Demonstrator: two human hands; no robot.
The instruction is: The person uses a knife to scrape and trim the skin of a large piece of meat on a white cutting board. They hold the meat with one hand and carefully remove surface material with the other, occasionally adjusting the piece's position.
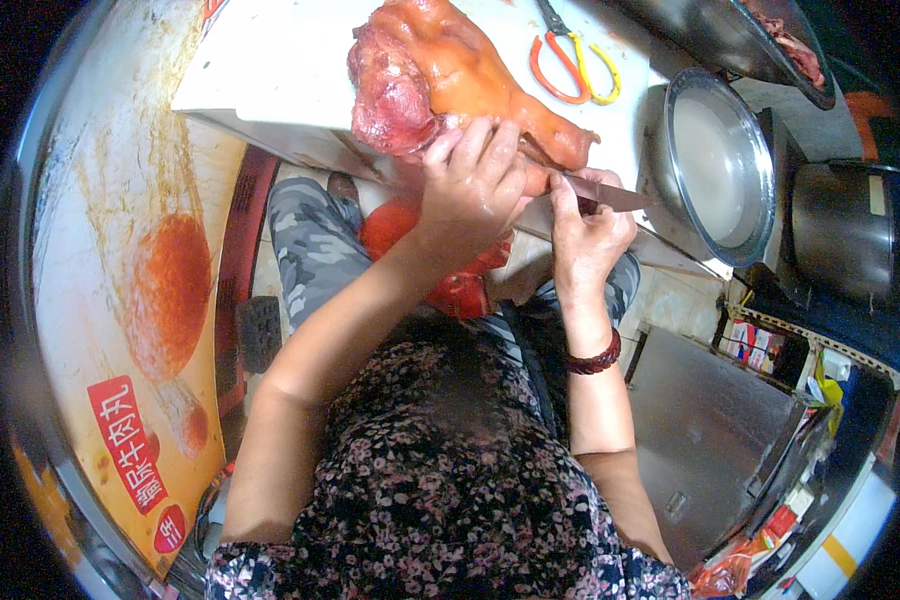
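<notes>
A large piece of skin-on meat [465,52], orange-brown outside with red flesh at its left end, lies on the white work surface [285,75]. My left hand [480,172] presses on its near edge with bent fingers. In my right hand [592,225], near the lower right part of the meat, is a knife [611,196]; its blade points right. The knife's handle is hidden. Scissors [574,71] with one orange-red and one yellow handle loop rest beyond the meat.
Right of the work surface stands a metal basin [720,165] of cloudy liquid. A metal bowl [765,45] with raw meat is at the upper right, a steel pot [840,225] below it. A printed panel [142,285] stands at the left.
</notes>
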